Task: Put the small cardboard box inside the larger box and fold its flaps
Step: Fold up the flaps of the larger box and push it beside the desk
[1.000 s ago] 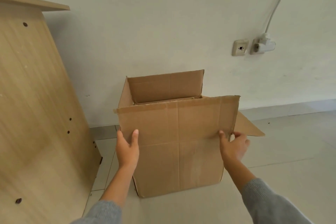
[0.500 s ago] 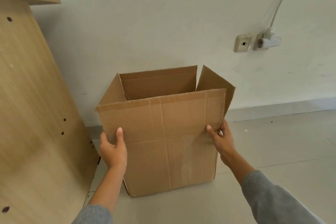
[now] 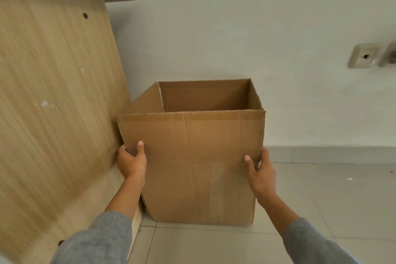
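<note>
A large brown cardboard box (image 3: 199, 169) stands on the tiled floor against the white wall, its top open and all flaps upright. My left hand (image 3: 131, 162) grips its near left corner, thumb on the front face. My right hand (image 3: 260, 170) grips the near right corner the same way. The box's inside is hidden behind the raised front flap. No small cardboard box is in view.
A light wooden furniture panel (image 3: 55, 103) leans at the left, touching the box's left flap. Two wall sockets (image 3: 364, 55) sit on the wall at the right. Grey floor tiles (image 3: 332, 199) spread to the right and in front.
The box has moved left, up against the wooden panel. Its right flap, earlier folded outward, now stands upright. Both hands kept their hold on the front corners.
</note>
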